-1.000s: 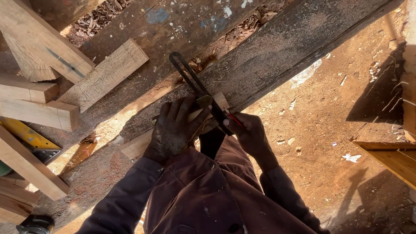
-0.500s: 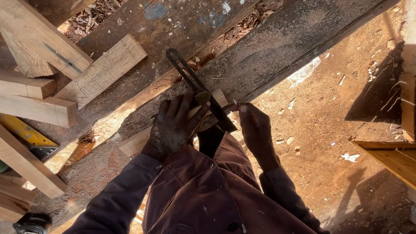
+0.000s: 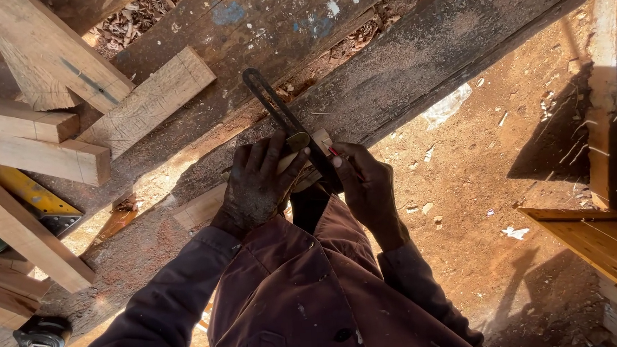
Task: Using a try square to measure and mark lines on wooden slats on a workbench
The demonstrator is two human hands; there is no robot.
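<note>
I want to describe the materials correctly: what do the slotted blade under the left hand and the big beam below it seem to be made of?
The slotted blade looks like dark metal, probably steel: thin, flat, with clean edges and a dull finish. The beam is rough, weathered wood, grey-brown, with visible grain and sawdust on it. The left hand presses on the blade.

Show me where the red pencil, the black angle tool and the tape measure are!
red pencil (image 3: 335, 153), head view, on its shaft near the tip.
black angle tool (image 3: 271, 105), head view, on its slotted blade.
tape measure (image 3: 41, 335), head view, on its round case.

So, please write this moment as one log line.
left hand: presses bevel gauge on wood strip | right hand: holds red pencil at blade
</note>
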